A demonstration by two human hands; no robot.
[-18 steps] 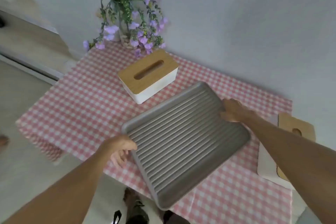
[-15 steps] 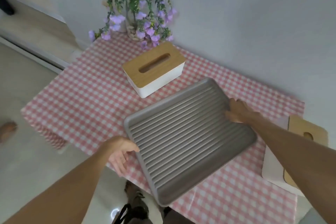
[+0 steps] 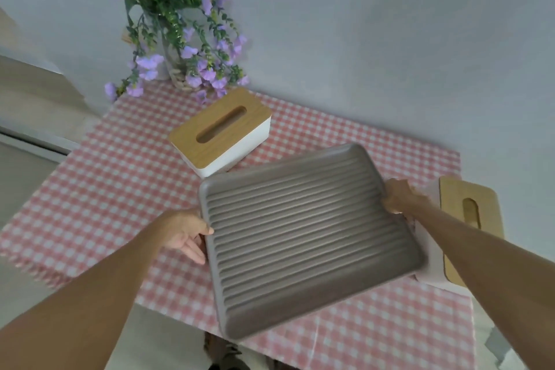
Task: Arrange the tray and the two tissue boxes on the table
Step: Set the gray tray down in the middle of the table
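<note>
A grey ribbed tray (image 3: 303,237) is over the middle of the table with the pink checked cloth (image 3: 120,183). My left hand (image 3: 186,231) grips its left edge, thumb on the rim and fingers under it. My right hand (image 3: 399,195) grips its right edge. One white tissue box with a wooden lid (image 3: 222,132) stands behind the tray, close to its far left corner. A second such tissue box (image 3: 468,219) stands at the right table edge, partly hidden by the tray and my right arm.
A glass vase of purple flowers (image 3: 177,39) stands at the table's far left corner against the grey wall (image 3: 390,39). The table's near edge runs under the tray, with floor and my feet (image 3: 225,351) below it.
My left hand has closed on the tray's left edge, where before it hung beside it. The tray has turned and shifted right, toward the right tissue box. The camera has moved.
</note>
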